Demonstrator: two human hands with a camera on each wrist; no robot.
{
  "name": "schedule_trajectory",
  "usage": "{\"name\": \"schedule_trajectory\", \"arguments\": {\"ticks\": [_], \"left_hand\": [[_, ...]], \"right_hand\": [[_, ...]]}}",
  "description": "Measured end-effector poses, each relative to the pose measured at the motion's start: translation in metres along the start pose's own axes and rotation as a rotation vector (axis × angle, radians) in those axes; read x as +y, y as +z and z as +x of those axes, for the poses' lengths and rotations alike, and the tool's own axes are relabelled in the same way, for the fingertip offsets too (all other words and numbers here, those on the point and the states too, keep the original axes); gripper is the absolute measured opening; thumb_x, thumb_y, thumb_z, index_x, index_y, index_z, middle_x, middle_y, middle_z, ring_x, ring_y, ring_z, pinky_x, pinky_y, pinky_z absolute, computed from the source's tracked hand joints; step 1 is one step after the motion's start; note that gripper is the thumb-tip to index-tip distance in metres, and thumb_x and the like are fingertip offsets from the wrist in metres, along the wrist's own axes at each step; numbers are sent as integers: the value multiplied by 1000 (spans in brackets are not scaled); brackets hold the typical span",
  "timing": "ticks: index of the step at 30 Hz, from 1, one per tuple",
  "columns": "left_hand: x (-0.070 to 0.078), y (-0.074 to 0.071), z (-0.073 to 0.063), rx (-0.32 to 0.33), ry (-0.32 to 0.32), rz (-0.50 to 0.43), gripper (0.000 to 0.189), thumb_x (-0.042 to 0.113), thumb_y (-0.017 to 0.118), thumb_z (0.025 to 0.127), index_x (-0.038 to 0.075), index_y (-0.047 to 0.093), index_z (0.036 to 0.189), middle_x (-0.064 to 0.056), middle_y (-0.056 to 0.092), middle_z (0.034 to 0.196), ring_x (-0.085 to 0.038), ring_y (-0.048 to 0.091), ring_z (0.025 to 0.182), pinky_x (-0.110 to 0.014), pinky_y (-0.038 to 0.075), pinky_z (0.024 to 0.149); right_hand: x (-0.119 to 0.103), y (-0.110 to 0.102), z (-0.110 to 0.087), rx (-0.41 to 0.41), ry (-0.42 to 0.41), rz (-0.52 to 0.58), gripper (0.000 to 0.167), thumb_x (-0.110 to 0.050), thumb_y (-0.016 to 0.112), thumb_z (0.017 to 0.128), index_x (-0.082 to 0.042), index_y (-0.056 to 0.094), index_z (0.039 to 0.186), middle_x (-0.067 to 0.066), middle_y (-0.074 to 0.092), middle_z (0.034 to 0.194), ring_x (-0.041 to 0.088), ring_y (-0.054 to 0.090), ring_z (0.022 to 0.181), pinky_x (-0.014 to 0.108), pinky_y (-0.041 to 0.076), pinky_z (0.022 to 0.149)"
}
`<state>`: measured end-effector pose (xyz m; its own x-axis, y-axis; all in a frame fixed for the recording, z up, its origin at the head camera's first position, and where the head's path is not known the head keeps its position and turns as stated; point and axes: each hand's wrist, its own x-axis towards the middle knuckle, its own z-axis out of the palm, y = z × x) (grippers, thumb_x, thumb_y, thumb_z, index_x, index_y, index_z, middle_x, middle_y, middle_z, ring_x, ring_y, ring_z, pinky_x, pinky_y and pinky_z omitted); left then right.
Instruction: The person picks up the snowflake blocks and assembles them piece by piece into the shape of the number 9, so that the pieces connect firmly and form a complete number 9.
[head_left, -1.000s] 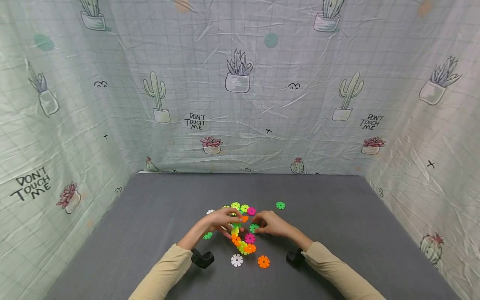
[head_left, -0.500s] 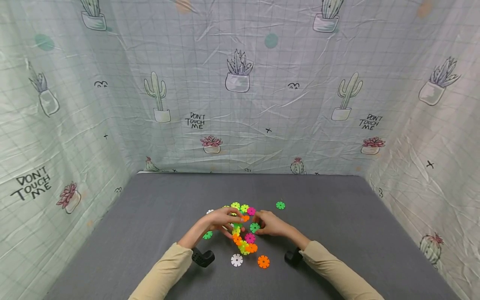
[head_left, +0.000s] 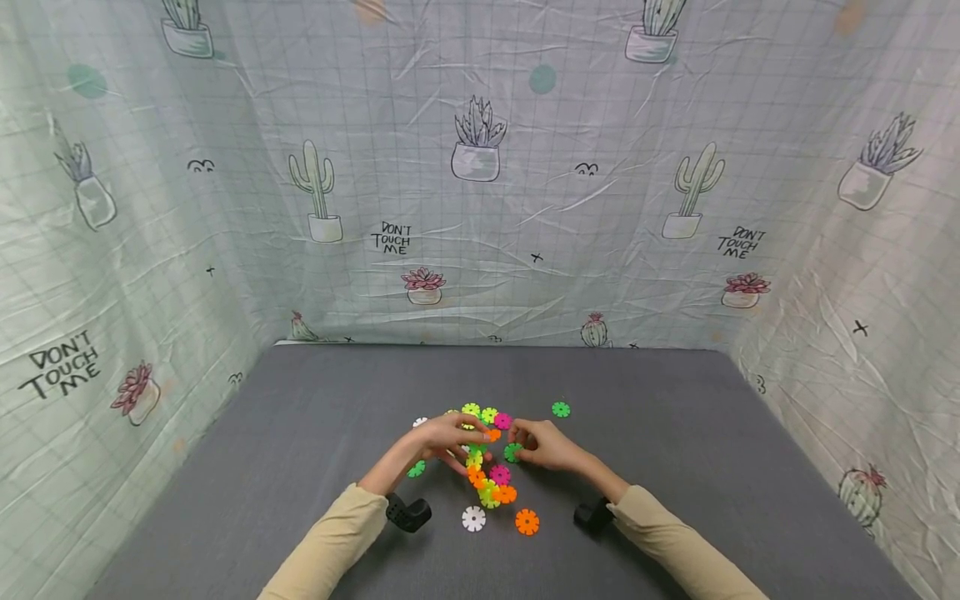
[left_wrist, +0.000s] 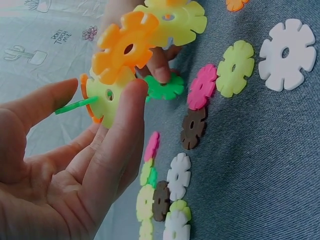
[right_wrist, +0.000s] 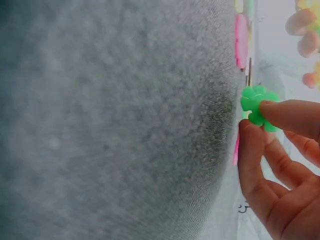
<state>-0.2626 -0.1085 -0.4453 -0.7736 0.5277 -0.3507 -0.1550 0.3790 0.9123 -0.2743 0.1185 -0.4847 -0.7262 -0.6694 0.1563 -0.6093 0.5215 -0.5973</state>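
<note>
My left hand [head_left: 448, 437] holds a chain of interlocking notched plastic discs [head_left: 476, 477] in yellow, orange and green above the table. In the left wrist view, an orange disc [left_wrist: 125, 47] of that chain leans out past the thumb and fingers, and a green disc [left_wrist: 77, 106] shows edge-on. Just to the right, my right hand [head_left: 549, 446] pinches a single green disc [right_wrist: 257, 102] between thumb and index finger. The green disc is apart from the chain in the head view. Parts of the chain are hidden behind the left fingers.
Loose on the grey table [head_left: 637, 417] lie a white disc [head_left: 473, 518], an orange disc [head_left: 527, 522], a pink disc [head_left: 500, 475] and a green disc [head_left: 561, 409]. More discs, yellow ones [head_left: 471, 409] among them, lie behind the left hand. A patterned cloth [head_left: 540, 208] surrounds the table.
The held chain has shifted slightly to the right. My right hand, with the green disc in its fingers, has moved a little. Both holds stay the same, and the loose discs lie as before.
</note>
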Motion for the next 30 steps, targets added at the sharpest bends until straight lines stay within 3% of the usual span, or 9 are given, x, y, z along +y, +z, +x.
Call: {"name": "schedule_trajectory", "arguments": {"ticks": [5,12,19,24,30], "left_hand": [[-3,1,3,22,-1,15,33,27,58,86,5,55,111,-11,67,96,-22,66,77,-33,55,58],[-4,4,4,50,-5,5,32,27,59,86,6,54,109,-10,64,102,-20,65,74,-34,55,59],[-3,7,4,62,-6,8,32,26,58,87,5,53,111,-11,62,106,-21,65,77,-35,55,58],[-1,7,5,63,1,22,32,26,57,87,5,53,111,-11,63,104,-21,65,76,-34,55,57],[-1,5,6,60,-4,16,33,26,57,87,5,54,112,-10,65,100,-19,65,74,-33,55,57]], "right_hand": [[0,-3,-6,60,31,116,7,-10,61,84,-10,60,91,8,63,84,9,55,61,21,48,47],[-15,-10,-11,175,77,153,10,-10,59,85,-7,64,93,10,63,88,12,54,72,22,47,53],[-43,-21,-14,181,88,217,15,-4,56,86,3,62,97,20,61,85,25,53,66,28,48,49],[-28,-14,-12,182,83,242,17,-10,56,87,-1,62,100,18,63,86,35,55,69,40,50,49],[-19,-11,-10,187,83,271,18,-17,59,86,-5,62,100,15,63,90,36,58,72,41,50,49]]}}
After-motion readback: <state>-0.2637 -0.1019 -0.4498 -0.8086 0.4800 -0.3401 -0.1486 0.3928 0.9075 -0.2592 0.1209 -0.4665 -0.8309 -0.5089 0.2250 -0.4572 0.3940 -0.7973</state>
